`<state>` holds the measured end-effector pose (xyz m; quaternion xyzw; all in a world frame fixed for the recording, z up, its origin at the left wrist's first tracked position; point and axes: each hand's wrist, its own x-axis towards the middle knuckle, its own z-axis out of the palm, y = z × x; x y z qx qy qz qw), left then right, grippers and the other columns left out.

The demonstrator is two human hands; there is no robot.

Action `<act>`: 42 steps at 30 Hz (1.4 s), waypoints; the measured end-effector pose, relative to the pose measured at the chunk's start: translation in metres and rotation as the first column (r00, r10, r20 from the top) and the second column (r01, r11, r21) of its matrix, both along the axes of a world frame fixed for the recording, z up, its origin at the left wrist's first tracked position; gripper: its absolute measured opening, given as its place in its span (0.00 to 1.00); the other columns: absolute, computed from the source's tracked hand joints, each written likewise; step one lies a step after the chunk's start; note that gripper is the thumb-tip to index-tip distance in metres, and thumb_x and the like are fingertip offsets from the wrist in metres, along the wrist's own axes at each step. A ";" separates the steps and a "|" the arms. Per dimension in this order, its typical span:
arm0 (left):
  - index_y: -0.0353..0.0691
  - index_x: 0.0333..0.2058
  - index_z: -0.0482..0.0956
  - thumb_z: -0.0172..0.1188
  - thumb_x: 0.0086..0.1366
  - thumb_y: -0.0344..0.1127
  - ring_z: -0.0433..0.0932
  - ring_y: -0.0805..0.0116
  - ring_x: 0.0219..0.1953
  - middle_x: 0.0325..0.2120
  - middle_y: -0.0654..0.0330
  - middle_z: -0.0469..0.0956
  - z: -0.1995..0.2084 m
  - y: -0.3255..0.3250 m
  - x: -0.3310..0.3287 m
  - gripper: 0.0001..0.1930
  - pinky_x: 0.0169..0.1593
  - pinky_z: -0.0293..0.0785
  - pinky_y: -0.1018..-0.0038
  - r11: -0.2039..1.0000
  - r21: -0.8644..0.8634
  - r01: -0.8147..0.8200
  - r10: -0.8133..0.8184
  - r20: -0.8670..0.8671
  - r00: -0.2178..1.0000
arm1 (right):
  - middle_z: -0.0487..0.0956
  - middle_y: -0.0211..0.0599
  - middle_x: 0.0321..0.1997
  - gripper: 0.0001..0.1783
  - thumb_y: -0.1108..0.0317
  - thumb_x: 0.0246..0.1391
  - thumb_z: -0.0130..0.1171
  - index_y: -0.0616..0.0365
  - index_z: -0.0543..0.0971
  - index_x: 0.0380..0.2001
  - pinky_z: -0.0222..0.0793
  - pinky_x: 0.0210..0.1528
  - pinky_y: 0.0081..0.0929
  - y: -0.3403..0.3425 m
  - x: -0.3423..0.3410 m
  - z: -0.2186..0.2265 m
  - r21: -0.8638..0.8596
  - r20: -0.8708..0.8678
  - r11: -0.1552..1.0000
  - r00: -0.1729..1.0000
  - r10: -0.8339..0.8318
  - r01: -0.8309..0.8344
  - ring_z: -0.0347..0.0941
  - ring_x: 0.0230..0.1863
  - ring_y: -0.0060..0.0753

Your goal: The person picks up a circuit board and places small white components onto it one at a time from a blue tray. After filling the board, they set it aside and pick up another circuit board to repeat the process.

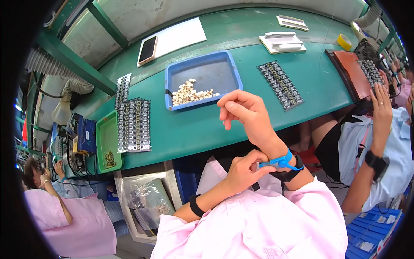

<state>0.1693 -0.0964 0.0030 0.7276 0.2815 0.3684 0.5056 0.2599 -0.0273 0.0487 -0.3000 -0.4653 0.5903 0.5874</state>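
My left hand (246, 171) reaches across my front and pinches the blue wrist strap (280, 161) worn on my right wrist. A black wristband (291, 174) sits beside the strap on the same arm. My right hand (250, 115) is raised over the front of the bench, its fingers loosely bent and apart, with nothing in them. Beyond it stands a blue tray (237, 71) holding a heap of small whitish round parts with brassy bits (187, 95). Another black band (196, 206) circles my left forearm.
Circuit board panels (134, 125) lie at left by a green tray (101, 134) of small brassy pins; another panel (281, 85) lies at right. A phone (148, 48) rests on a white board (185, 34). Co-workers (71, 216) sit both sides. An open drawer (174, 183) holds plastic bags.
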 end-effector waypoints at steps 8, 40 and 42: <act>0.34 0.25 0.69 0.59 0.46 0.28 0.59 0.85 0.12 0.14 0.66 0.70 0.003 0.003 0.021 0.09 0.15 0.54 0.88 1.000 -0.017 0.024 -0.024 -0.035 0.999 | 0.70 0.36 0.19 0.06 0.75 0.43 0.45 0.63 0.70 0.26 0.61 0.19 0.19 0.018 0.019 -0.024 -0.114 0.015 0.992 0.999 -0.051 0.053 0.65 0.17 0.27; 0.39 0.50 0.46 0.52 0.52 0.39 0.71 0.62 0.34 0.42 0.53 0.65 0.031 0.053 0.067 0.31 0.35 0.66 0.72 0.673 -0.258 0.693 -0.734 -0.355 0.579 | 0.59 0.45 0.47 0.46 0.68 0.23 0.64 0.60 0.54 0.50 0.48 0.48 0.43 -0.001 0.115 -0.049 0.433 0.890 0.725 -0.126 -0.438 0.535 0.54 0.48 0.45; 0.39 0.50 0.49 0.53 0.51 0.38 0.71 0.62 0.34 0.41 0.53 0.66 0.034 0.057 0.059 0.30 0.34 0.67 0.73 0.688 -0.216 0.693 -0.704 -0.431 0.564 | 0.59 0.45 0.45 0.48 0.70 0.20 0.65 0.59 0.53 0.51 0.50 0.47 0.40 0.002 0.114 -0.046 0.473 0.868 0.724 -0.125 -0.481 0.501 0.55 0.46 0.45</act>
